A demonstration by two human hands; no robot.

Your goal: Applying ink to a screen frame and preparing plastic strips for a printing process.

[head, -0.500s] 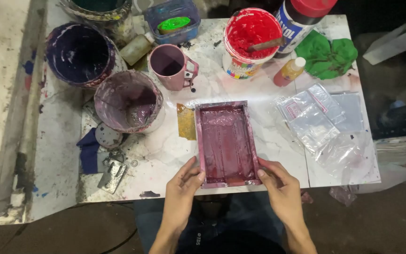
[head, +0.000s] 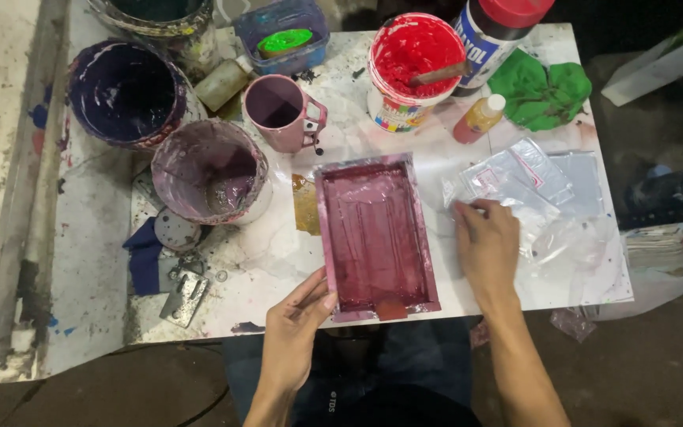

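White table (head: 104, 237), paint-stained, crowded at the far edge: dark purple bucket (head: 124, 91), mauve bucket (head: 209, 170), red paint tub (head: 413, 63) w/ stick, pink mug (head: 282, 111). Magenta-coated rectangular tray (head: 373, 233) sits centre, its near end at the table's front edge. Left hand (head: 298, 320) grips the tray's near-left corner, thumb on the rim, fingers prob. curled under. Right hand (head: 485, 241) flat, fingers together, on clear plastic bags (head: 527, 186) just right of the tray. Open room only betw. tray and bags.

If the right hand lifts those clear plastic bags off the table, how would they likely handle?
The clear plastic bags look thin and crinkled, so probably floppy and very light. They lie overlapped and glossy, so they may slide apart under the right hand. The paint-smeared table might make some stick.
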